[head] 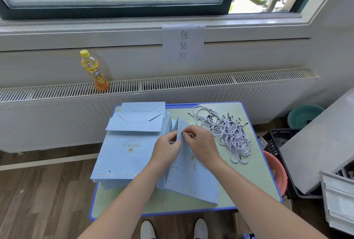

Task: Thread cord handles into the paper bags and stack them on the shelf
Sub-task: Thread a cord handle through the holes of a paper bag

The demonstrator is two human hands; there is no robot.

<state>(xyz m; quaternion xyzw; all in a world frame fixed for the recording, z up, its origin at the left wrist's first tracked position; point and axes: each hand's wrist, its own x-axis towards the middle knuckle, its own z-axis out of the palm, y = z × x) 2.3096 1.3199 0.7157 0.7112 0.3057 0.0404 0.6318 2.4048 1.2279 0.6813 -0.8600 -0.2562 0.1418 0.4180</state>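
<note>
Two hands were caught mid-threading in the head view, so the step in hand looked like feeding a cord end through a punched hole near the mouth of one paper bag (pixel 191 177). That bag was lying on the small table (pixel 254 177), roughly at the middle, half opened so its front panel was tilted up. Its long axis ran from about 6 o'clock to 12 o'clock, with the mouth edge pointing away toward the window at 12.

The left hand (pixel 166 147) was wrapped round the bag's upper edge, steadying it. The right hand (pixel 199 143) had its fingers pinched together on a cord tip right at the hole; how far the tip had been pushed through couldn't be told, it was just too small to see.

At 9 o'clock from the worked bag, a stack of flat bags (pixel 122 154) was piled up, with a couple more folded ones laid on top toward 12. At 2 o'clock a loose heap of cords (pixel 226 129) was waiting, well within reach.

Probably the next move called for the tip to be pulled through from inside and knotted or seated, then the other end to be fed into the second hole. No shelf could be clearly made out, so stacking looked a long way off.
</note>
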